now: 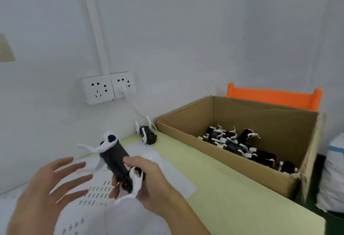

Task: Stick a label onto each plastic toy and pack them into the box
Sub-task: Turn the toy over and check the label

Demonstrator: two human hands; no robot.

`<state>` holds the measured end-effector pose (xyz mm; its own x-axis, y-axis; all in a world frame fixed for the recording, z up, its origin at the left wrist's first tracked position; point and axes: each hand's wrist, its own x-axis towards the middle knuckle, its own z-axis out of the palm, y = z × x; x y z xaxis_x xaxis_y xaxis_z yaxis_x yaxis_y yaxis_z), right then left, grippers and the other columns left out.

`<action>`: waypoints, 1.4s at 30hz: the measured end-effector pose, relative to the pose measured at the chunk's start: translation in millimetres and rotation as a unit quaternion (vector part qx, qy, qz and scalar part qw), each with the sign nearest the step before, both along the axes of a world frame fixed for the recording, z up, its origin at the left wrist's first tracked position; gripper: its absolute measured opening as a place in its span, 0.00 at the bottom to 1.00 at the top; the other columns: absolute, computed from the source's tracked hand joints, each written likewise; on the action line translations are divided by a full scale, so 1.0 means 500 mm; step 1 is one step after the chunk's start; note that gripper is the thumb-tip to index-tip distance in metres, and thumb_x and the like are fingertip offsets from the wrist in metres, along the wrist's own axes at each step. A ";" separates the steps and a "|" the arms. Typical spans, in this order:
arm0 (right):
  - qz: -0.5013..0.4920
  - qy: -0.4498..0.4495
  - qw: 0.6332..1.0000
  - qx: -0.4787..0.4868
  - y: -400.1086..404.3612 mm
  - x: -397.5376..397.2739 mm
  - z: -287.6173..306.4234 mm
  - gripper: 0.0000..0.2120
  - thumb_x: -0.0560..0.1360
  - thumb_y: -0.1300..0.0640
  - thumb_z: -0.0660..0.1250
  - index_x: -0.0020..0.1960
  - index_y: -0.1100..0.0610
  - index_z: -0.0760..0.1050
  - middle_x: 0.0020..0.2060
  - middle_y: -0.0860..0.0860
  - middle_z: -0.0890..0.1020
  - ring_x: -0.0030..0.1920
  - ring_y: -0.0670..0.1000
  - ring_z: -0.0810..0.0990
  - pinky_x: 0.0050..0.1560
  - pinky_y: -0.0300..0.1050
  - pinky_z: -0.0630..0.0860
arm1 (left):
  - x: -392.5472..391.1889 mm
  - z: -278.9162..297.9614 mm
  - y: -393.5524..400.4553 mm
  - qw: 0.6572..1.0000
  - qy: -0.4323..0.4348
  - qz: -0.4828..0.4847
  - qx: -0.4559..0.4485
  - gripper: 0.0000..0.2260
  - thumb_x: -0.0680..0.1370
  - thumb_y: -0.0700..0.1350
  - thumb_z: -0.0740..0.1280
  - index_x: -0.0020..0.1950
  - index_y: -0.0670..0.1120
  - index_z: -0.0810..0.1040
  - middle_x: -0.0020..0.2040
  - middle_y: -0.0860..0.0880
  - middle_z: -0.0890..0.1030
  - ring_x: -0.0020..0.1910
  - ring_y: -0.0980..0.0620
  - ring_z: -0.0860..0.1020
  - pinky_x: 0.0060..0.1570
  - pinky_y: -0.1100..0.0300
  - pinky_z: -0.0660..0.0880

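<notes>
The right hand is curling its fingers around a black-and-white toy drone, holding it above the label sheet; the left hand is hovering beside it, fingers spread and holding nothing; a thin white arm could be snagging or bending under pressure; the cardboard box is holding many packed drones; another drone is sitting on the surface beside it.

1. The left hand hovers at the lower left, palm turned inward, its fingers straight and spread, holding nothing.
2. The right hand reaches in from the lower right on a bare forearm, its fingers curled round a black and white toy near one end.
3. The two hands are near each other but apart.
</notes>
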<state>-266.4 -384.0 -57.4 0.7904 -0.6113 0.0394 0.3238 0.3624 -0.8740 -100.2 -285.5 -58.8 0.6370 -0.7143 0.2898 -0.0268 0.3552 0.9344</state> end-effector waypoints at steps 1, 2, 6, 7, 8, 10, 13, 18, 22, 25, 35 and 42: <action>-0.043 -0.043 0.997 0.043 -0.016 -0.017 0.002 0.20 0.69 0.53 0.69 0.55 0.65 0.74 0.36 0.57 0.77 0.37 0.57 0.76 0.41 0.46 0.75 | -0.027 -0.010 -0.016 1.000 -0.015 -0.020 -0.008 0.16 0.84 0.40 0.58 0.47 0.50 0.84 0.49 0.46 0.86 0.42 0.48 0.85 0.33 0.56 0.82; -0.093 -0.083 0.988 0.088 -0.030 -0.036 0.009 0.19 0.69 0.53 0.70 0.54 0.65 0.75 0.35 0.57 0.76 0.36 0.57 0.76 0.40 0.46 0.76 | -0.057 -0.011 -0.032 0.998 -0.065 -0.012 0.025 0.15 0.83 0.40 0.59 0.47 0.51 0.84 0.49 0.47 0.85 0.44 0.49 0.85 0.34 0.56 0.82; -0.324 -0.076 0.936 0.112 -0.097 -0.122 0.019 0.10 0.77 0.55 0.67 0.40 0.60 0.79 0.32 0.56 0.79 0.33 0.54 0.80 0.44 0.51 0.79 | -0.181 -0.042 -0.116 0.946 -0.300 -0.061 0.104 0.13 0.79 0.40 0.69 0.48 0.61 0.81 0.52 0.62 0.82 0.56 0.58 0.78 0.49 0.59 0.75; -0.362 -0.044 0.928 0.081 -0.114 -0.151 0.021 0.11 0.78 0.54 0.66 0.39 0.59 0.80 0.33 0.55 0.80 0.35 0.54 0.81 0.47 0.52 0.78 | -0.208 -0.045 -0.139 0.921 -0.366 -0.080 0.105 0.13 0.78 0.42 0.69 0.54 0.61 0.78 0.58 0.65 0.78 0.61 0.59 0.75 0.54 0.64 0.73; -0.392 -0.016 0.918 0.050 -0.131 -0.183 0.023 0.11 0.78 0.53 0.67 0.40 0.58 0.80 0.34 0.55 0.82 0.37 0.54 0.83 0.49 0.53 0.78 | -0.237 -0.048 -0.164 0.890 -0.429 -0.105 0.114 0.14 0.78 0.45 0.70 0.59 0.61 0.74 0.64 0.67 0.72 0.67 0.60 0.70 0.60 0.69 0.68; -0.444 0.030 0.896 -0.006 -0.167 -0.256 0.029 0.10 0.78 0.52 0.68 0.42 0.55 0.81 0.39 0.55 0.84 0.44 0.55 0.84 0.52 0.53 0.78 | -0.298 -0.058 -0.219 0.821 -0.525 -0.165 0.151 0.25 0.77 0.57 0.68 0.72 0.61 0.64 0.72 0.69 0.57 0.76 0.62 0.55 0.69 0.73 0.54; -0.513 0.115 0.847 -0.078 -0.227 -0.363 0.045 0.07 0.77 0.49 0.68 0.46 0.51 0.82 0.44 0.53 0.85 0.48 0.53 0.84 0.53 0.51 0.79 | -0.395 -0.065 -0.306 0.738 -0.622 -0.209 0.157 0.45 0.70 0.72 0.64 0.79 0.63 0.44 0.78 0.65 0.39 0.78 0.58 0.34 0.77 0.55 0.44; -0.501 0.291 0.801 -0.149 -0.327 -0.480 0.028 0.13 0.76 0.46 0.69 0.58 0.50 0.78 0.50 0.47 0.83 0.52 0.50 0.81 0.54 0.51 0.77 | -0.479 -0.090 -0.412 0.667 -0.691 -0.256 0.109 0.46 0.63 0.80 0.62 0.77 0.66 0.52 0.79 0.58 0.55 0.80 0.50 0.44 0.76 0.43 0.33; -0.418 0.442 0.761 -0.226 -0.402 -0.531 -0.002 0.13 0.74 0.44 0.70 0.55 0.47 0.74 0.47 0.43 0.80 0.46 0.43 0.79 0.40 0.38 0.72 | -0.459 -0.132 -0.431 0.719 -0.662 -0.212 -0.007 0.31 0.66 0.80 0.60 0.56 0.60 0.76 0.47 0.59 0.70 0.52 0.56 0.68 0.69 0.55 0.57; -0.326 0.531 0.736 -0.264 -0.472 -0.541 -0.029 0.12 0.73 0.45 0.71 0.50 0.52 0.76 0.43 0.50 0.82 0.40 0.48 0.79 0.38 0.42 0.72 | -0.461 -0.145 -0.444 0.738 -0.647 -0.175 -0.078 0.25 0.68 0.78 0.61 0.46 0.59 0.78 0.39 0.59 0.70 0.42 0.56 0.70 0.58 0.58 0.61; -0.027 0.721 0.642 -0.259 -0.664 -0.527 -0.135 0.17 0.71 0.44 0.76 0.42 0.56 0.75 0.38 0.50 0.75 0.41 0.54 0.75 0.41 0.46 0.74 | -0.464 -0.152 -0.463 0.718 -0.670 -0.132 -0.132 0.12 0.71 0.58 0.60 0.37 0.56 0.81 0.32 0.53 0.72 0.33 0.51 0.76 0.50 0.58 0.66; 0.101 0.771 0.600 -0.190 -0.643 -0.522 -0.199 0.29 0.73 0.48 0.74 0.66 0.62 0.70 0.55 0.57 0.77 0.40 0.54 0.80 0.35 0.45 0.80 | -0.462 -0.163 -0.471 0.698 -0.692 -0.149 -0.104 0.07 0.72 0.57 0.64 0.40 0.60 0.80 0.34 0.56 0.73 0.35 0.54 0.76 0.54 0.59 0.67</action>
